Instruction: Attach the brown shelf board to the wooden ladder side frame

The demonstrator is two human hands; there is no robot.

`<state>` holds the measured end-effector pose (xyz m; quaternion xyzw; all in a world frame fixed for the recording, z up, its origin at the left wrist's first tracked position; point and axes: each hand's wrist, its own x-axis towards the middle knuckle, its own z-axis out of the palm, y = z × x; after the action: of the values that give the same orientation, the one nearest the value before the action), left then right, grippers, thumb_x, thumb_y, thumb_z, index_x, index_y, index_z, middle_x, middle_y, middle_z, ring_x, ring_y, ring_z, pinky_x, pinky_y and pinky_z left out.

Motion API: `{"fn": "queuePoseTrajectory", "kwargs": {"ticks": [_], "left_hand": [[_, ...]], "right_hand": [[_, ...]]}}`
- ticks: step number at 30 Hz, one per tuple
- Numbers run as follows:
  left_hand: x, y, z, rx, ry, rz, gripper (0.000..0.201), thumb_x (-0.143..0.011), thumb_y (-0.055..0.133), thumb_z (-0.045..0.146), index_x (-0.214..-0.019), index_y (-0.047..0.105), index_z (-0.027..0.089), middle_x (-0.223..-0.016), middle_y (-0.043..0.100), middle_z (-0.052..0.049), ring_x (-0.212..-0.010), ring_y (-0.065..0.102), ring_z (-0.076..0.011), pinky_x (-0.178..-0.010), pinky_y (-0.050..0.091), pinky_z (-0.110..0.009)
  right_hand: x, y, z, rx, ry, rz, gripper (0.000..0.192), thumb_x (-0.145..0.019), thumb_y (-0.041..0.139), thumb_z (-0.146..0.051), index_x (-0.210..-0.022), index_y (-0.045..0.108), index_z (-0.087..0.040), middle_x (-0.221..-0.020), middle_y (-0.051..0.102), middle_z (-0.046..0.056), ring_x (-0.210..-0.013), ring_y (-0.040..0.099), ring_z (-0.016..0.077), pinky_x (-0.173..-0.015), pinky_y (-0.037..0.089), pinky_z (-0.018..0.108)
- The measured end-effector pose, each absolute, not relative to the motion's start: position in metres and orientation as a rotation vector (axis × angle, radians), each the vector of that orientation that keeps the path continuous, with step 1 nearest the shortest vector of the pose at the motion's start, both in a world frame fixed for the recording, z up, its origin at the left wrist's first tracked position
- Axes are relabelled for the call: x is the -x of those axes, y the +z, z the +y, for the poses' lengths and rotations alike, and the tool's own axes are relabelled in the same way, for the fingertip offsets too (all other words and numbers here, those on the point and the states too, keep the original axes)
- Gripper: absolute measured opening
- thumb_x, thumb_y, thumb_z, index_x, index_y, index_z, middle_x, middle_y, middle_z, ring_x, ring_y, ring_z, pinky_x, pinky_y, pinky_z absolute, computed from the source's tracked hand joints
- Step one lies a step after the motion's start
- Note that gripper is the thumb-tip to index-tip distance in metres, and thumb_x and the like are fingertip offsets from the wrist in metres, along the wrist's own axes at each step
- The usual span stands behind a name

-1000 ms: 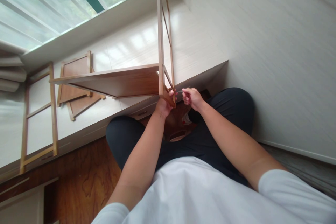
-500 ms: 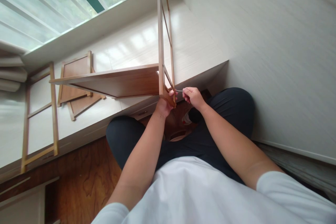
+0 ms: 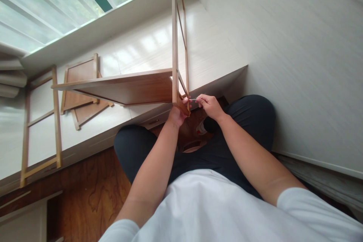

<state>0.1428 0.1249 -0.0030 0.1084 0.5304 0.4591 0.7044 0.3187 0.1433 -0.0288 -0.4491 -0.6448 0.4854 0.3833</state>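
An upright wooden ladder-like side frame rises in front of me, joined to a brown wooden panel that reaches out to the left. My left hand is closed around the frame's lower end, its fingertips showing on the right side of the wood. Just to the right, my right hand pinches a thin metal rod, likely a hex key, whose tip points at the frame's lower right edge. The frame hides the exact spot where the tip meets the wood.
Two smaller wooden panels overlap on the white ledge, and another ladder-like frame leans at its left end. A pale panel lies on the wooden floor. The wall stands close on the right.
My right hand has shifted slightly left, with the metal rod closer to the frame. The left hand keeps its grip on the frame's lower end.
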Motion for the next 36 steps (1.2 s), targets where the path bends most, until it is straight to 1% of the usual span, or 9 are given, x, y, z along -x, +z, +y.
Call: {"fn": "queuePoseTrajectory", "kwargs": {"ticks": [3,9,15,17,23,28,36], "left_hand": [[-0.143,-0.002,0.125,-0.241,1.019,1.176,0.018,-0.081,0.073,0.022,-0.098,0.074,0.017,-0.078,0.075,0.0,-0.059,0.064,-0.0089,-0.047,0.046,-0.02],[-0.143,-0.002,0.125,-0.237,1.018,1.173,0.02,-0.08,0.075,0.023,-0.099,0.074,0.017,-0.078,0.075,0.0,-0.058,0.064,-0.0085,-0.046,0.046,-0.02],[-0.143,-0.001,0.125,-0.225,1.008,1.18,0.018,-0.081,0.074,0.022,-0.098,0.074,0.017,-0.078,0.075,0.001,-0.057,0.064,-0.0087,-0.047,0.045,-0.02],[-0.143,-0.001,0.125,-0.222,1.007,1.179,0.018,-0.081,0.074,0.022,-0.098,0.074,0.017,-0.078,0.075,0.0,-0.057,0.064,-0.0087,-0.046,0.045,-0.02],[-0.143,0.0,0.125,-0.216,1.003,1.186,0.018,-0.081,0.074,0.022,-0.098,0.074,0.018,-0.078,0.075,0.0,-0.057,0.064,-0.0084,-0.048,0.045,-0.019],[-0.143,-0.001,0.125,-0.216,1.011,1.185,0.017,-0.081,0.074,0.022,-0.097,0.074,0.017,-0.077,0.075,0.0,-0.057,0.064,-0.0084,-0.047,0.045,-0.019],[-0.143,-0.003,0.125,-0.226,1.017,1.171,0.02,-0.081,0.074,0.023,-0.1,0.074,0.017,-0.076,0.074,0.0,-0.056,0.064,-0.0079,-0.046,0.045,-0.018]], "right_hand": [[-0.319,-0.029,0.143,1.135,1.19,-1.672,0.036,-0.099,0.054,-0.048,-0.085,0.073,-0.02,-0.068,0.061,0.0,-0.068,0.054,0.0148,-0.073,0.039,0.025],[-0.319,-0.035,0.143,1.157,1.064,-1.729,0.03,-0.1,0.054,-0.041,-0.099,0.077,-0.021,-0.07,0.062,0.001,-0.068,0.057,0.0151,-0.073,0.042,0.026],[-0.316,-0.04,0.142,1.198,0.949,-1.719,0.03,-0.1,0.053,-0.04,-0.103,0.078,-0.023,-0.09,0.071,0.007,-0.082,0.062,0.0191,-0.082,0.047,0.029],[-0.315,-0.041,0.142,1.201,0.933,-1.711,0.03,-0.1,0.053,-0.039,-0.103,0.078,-0.024,-0.092,0.071,0.007,-0.082,0.062,0.0194,-0.083,0.047,0.03],[-0.315,-0.041,0.143,1.197,0.947,-1.716,0.031,-0.101,0.051,-0.039,-0.103,0.078,-0.023,-0.09,0.072,0.007,-0.08,0.062,0.0188,-0.082,0.048,0.03],[-0.316,-0.041,0.143,1.182,1.006,-1.7,0.031,-0.099,0.054,-0.041,-0.1,0.078,-0.022,-0.08,0.069,0.005,-0.074,0.061,0.018,-0.079,0.048,0.029],[-0.316,-0.044,0.143,1.199,1.019,-1.682,0.031,-0.099,0.055,-0.042,-0.099,0.078,-0.022,-0.075,0.067,0.004,-0.07,0.058,0.0175,-0.076,0.046,0.028]]}}
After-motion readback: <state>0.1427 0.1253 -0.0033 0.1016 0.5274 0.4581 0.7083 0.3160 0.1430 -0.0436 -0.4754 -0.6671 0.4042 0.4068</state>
